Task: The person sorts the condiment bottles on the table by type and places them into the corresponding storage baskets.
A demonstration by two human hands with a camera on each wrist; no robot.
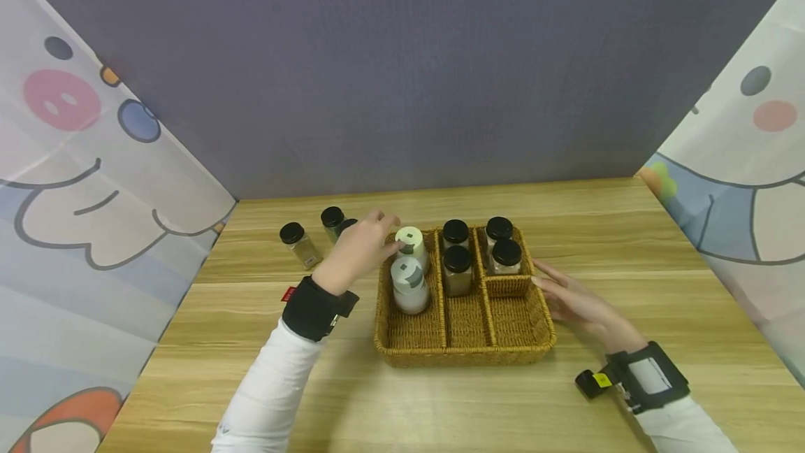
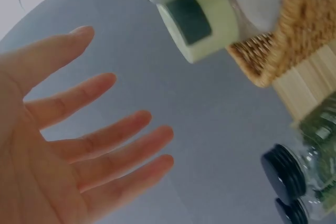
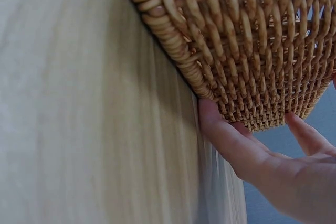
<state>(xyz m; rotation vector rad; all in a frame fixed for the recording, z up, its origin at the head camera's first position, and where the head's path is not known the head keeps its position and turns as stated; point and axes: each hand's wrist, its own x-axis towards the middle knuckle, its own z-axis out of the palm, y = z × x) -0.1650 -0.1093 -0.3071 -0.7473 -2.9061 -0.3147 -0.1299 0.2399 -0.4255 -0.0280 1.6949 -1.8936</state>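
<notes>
A woven basket (image 1: pixel 465 355) with compartments stands on the table. Two jars with pale lids, a rear one (image 1: pixel 411 247) and a front one (image 1: pixel 410 289), stand in its left compartment. My left hand (image 1: pixel 358 250) is beside them, its fingers spread and holding nothing in the left wrist view. Black-lidded jars stand in the middle compartment (image 1: pixel 458 272) and the right rear compartment (image 1: pixel 506 257). Against the outside of the basket's right wall (image 3: pixel 247 51), my right hand (image 1: pixel 578 303) rests its extended fingers, some low near the tabletop.
Left of the basket, a black-lidded jar (image 1: pixel 302 247) stands on the wooden table (image 1: pixel 251 341). Behind it are two more black-lidded jars, one (image 1: pixel 332 221) in plain sight and another (image 2: pixel 283 174) partly behind my left hand in the head view. A grey panel (image 1: pixel 402 89) rises at the back.
</notes>
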